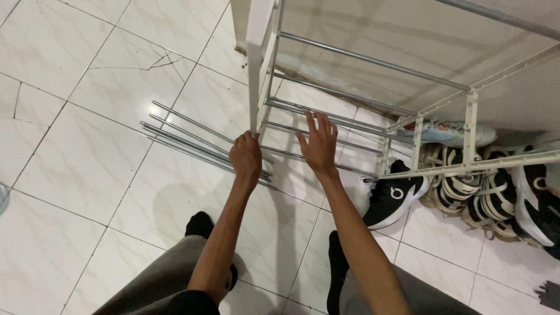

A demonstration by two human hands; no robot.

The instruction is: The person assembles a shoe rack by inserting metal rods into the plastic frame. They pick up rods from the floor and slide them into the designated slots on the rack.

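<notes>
Fingers of left hand (245, 156) grip rack post (255, 87); right hand (319, 144) splayed.

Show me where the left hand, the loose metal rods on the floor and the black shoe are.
left hand (245, 156), head view, on the back of the hand.
loose metal rods (181, 133), head view, middle of the bundle.
black shoe (392, 199), head view, on its side panel.

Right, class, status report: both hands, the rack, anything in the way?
Left hand gripping white rack post at its foot. Right hand open, fingers spread over lower rails. Loose metal rods on floor beside; shoes to the right.
</notes>
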